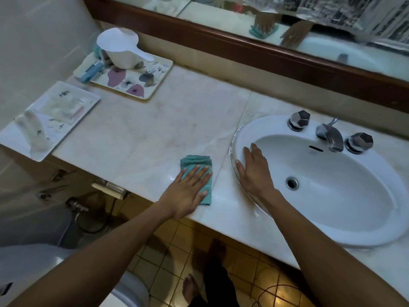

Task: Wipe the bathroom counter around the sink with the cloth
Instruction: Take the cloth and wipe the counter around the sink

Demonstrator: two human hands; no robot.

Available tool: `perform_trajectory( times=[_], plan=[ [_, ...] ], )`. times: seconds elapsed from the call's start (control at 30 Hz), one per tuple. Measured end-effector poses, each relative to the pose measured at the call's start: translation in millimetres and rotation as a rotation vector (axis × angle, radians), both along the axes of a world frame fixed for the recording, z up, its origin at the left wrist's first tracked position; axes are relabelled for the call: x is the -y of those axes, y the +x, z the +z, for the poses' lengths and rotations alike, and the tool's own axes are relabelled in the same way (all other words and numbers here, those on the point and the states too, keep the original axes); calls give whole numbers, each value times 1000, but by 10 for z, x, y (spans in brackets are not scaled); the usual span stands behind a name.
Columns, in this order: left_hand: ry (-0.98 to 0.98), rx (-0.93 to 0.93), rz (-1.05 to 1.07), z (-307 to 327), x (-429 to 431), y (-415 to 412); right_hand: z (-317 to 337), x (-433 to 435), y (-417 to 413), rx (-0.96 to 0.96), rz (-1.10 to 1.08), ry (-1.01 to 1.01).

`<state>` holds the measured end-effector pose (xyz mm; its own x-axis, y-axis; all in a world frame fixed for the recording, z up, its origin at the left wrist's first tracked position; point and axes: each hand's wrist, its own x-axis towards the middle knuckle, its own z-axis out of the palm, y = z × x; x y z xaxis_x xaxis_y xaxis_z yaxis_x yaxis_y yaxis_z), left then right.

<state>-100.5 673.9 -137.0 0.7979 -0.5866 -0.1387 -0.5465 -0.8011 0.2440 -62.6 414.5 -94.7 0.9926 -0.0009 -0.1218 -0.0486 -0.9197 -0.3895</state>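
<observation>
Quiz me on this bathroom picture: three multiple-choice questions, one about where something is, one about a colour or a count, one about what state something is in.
1. Where does the right hand rest?
A. on the faucet
B. on the sink's left rim
C. on the floral tray

2. What colour is the cloth?
A. teal
B. red
C. black

3. How is the left hand on the cloth?
A. pinching a raised corner
B. pressed flat, fingers spread
C. wringing it out

Answers:
1 B: its palm lies on the white sink edge, away from the faucet.
2 A: it shows blue-green against the pale counter.
3 B: the palm covers it, flat on the counter.
</observation>
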Motion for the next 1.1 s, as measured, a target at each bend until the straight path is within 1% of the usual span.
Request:
perform_trajectory(
  times=[0.13, 0.3, 0.37, 0.47, 0.53, 0.6, 0.7, 0.8, 0.9, 0.97, 1.03, 1.1],
  plan=[
    [23, 22, 48, -43, -28, 525, -57, -79, 323, 4, -31, -29],
    [45, 44, 29, -55, -55, 1343, -88, -123, 832, 46, -70, -19],
    [42, 28, 1, -35, -81, 1684, -112, -148, 1059, 64, -52, -38],
    [44, 0, -67, 4, -121, 2167, -163, -200, 1383, 34, -41, -91],
    [70, 25, -98, 9, -165, 2430, -189, -246, 1582, 15, -14, -138],
    [74, 71, -136, -9, -211, 2635, -201, -296, 1777, -24, 12, -142],
    [75, 85, -220, 2, -269, 2827, -187, -363, 1954, -97, 0, -83],
    [58, 73, -278, 101, -317, 3025, -176, -422, 2028, -123, 2, -110],
    [82, 64, -310, 133, -339, 3120, -160, -453, 2038, -142, -15, -118],
    [87, 57, -278, 156, -318, 3076, -116, -462, 2054, -182, -21, -113],
    [81, 4, -219, 262, -248, 3004, -31, -483, 2100, -220, -37, -96],
    [-31, -51, -142, 398, -224, 2909, 90, -556, 2148, -218, -55, -60]
  ],
)
